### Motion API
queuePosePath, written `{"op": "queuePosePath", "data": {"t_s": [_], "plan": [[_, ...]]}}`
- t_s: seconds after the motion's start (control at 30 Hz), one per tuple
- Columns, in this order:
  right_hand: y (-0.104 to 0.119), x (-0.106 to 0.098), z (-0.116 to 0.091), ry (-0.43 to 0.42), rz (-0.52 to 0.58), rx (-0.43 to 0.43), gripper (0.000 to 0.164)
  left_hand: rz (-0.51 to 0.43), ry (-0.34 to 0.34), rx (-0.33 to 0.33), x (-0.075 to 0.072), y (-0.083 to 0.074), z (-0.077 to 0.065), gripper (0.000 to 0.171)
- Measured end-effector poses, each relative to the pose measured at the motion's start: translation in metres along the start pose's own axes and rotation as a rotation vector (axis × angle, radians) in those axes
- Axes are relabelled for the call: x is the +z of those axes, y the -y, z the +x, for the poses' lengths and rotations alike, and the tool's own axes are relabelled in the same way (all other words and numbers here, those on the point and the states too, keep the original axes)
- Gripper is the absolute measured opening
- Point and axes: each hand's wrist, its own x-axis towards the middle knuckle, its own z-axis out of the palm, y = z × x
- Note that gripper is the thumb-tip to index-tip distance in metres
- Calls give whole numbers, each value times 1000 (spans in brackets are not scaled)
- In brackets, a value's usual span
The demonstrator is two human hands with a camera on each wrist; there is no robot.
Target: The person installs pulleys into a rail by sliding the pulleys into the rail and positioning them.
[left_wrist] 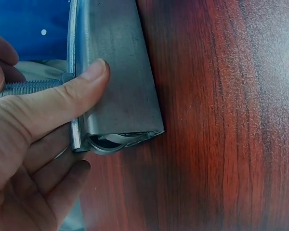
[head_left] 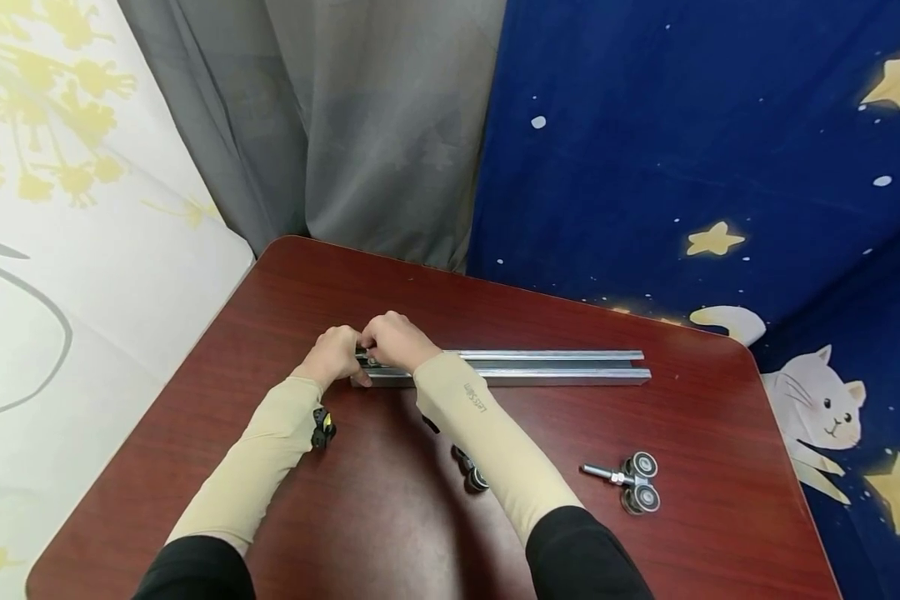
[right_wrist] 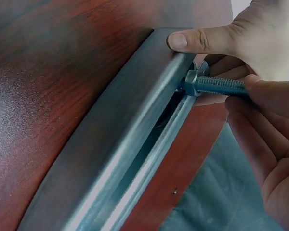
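A metal C-shaped rail (head_left: pixel 570 377) lies across the table with its slot facing up. At its left end, my left hand (head_left: pixel 335 354) grips the rail, its thumb (left_wrist: pixel 94 72) pressed along one side wall and the fingers on the other side. A roller trolley sits in that end of the channel; only a bit of its wheel (left_wrist: pixel 108 144) shows at the mouth. Its threaded bolt (right_wrist: pixel 221 86) with a hex nut (right_wrist: pixel 192 83) sticks out through the slot. My right hand (head_left: pixel 397 340) pinches the bolt's free end between thumb and fingers.
On the table (head_left: pixel 345 517), another roller trolley (head_left: pixel 633 479) lies to the right, its bolt pointing left. A further trolley (head_left: pixel 471 473) is partly hidden beneath the right forearm. Grey (head_left: pixel 390 125) and blue curtains (head_left: pixel 607 167) hang behind the table.
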Motion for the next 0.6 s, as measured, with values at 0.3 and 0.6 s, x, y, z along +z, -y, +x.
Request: {"op": "queuePosePath", "data": {"t_s": [0.3,0.6], "plan": [[-5,-5,-4,29,-76,51,15,4,-12,34,-1,-2,-2,56],[-10,-10,-8,57,-94,81,12,9,-16,37,-2,-3,-1,60]]}}
